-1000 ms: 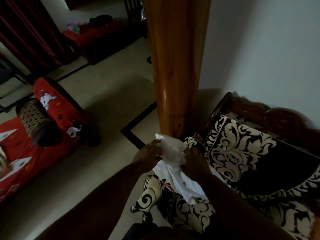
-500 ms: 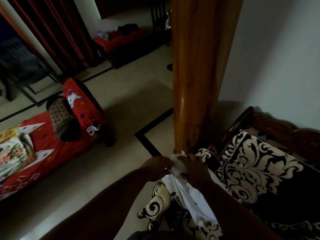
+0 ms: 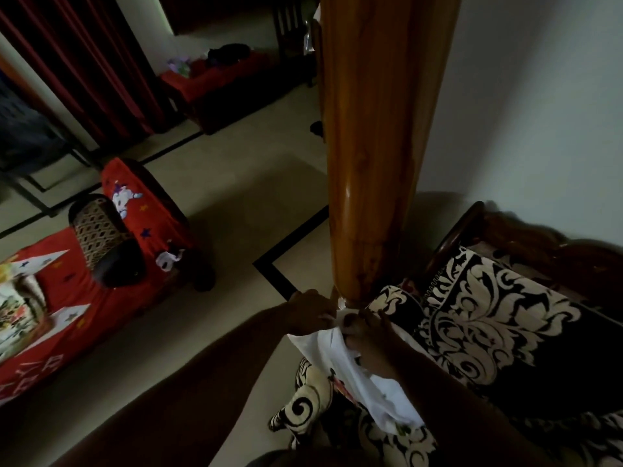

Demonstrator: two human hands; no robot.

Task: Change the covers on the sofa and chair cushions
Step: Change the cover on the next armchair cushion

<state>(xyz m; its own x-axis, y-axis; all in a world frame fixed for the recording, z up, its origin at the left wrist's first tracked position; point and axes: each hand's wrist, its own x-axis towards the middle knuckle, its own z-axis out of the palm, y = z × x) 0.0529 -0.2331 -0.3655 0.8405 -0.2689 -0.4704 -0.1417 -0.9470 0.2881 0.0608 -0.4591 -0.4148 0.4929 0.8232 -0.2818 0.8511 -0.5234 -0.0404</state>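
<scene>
White cover (image 3: 364, 382), bunched, crumpled.

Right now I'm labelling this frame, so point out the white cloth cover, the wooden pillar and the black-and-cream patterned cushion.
white cloth cover (image 3: 340, 357): head view, its upper fold.
wooden pillar (image 3: 374, 136): head view, mid shaft.
black-and-cream patterned cushion (image 3: 499, 325): head view, its front face.

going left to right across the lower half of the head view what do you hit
red-covered sofa → left hand → white cloth gripped by both hands → right hand → black and cream patterned cushion
</scene>
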